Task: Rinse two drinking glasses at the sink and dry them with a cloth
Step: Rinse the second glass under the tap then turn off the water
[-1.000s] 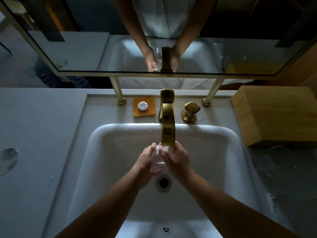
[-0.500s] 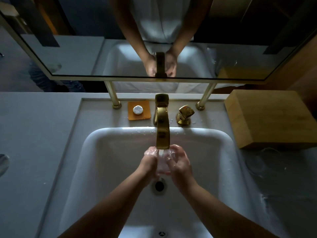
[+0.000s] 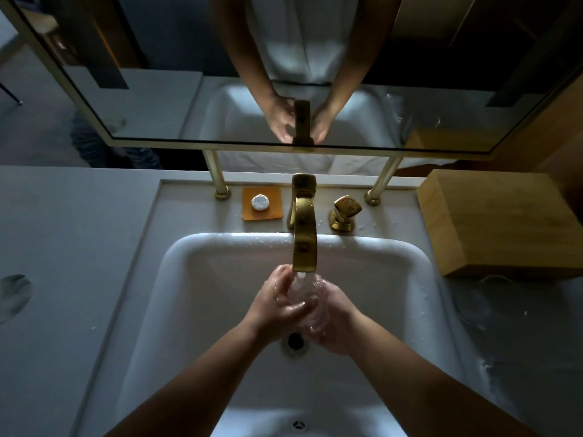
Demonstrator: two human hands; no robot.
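Both hands, left hand (image 3: pixel 277 305) and right hand (image 3: pixel 336 313), close their grip around a drinking glass (image 3: pixel 307 299) beneath the running faucet (image 3: pixel 304 244), above the drain (image 3: pixel 295 340); wet glass could slip and strike the sink (image 3: pixel 220 279).

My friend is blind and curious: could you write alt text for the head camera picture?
Two bare hands, left hand and right hand, hold a clear drinking glass under water running from a gold faucet over a white sink. Behind it sit a small round soap on an orange dish, a mirror, and a wooden box at right.
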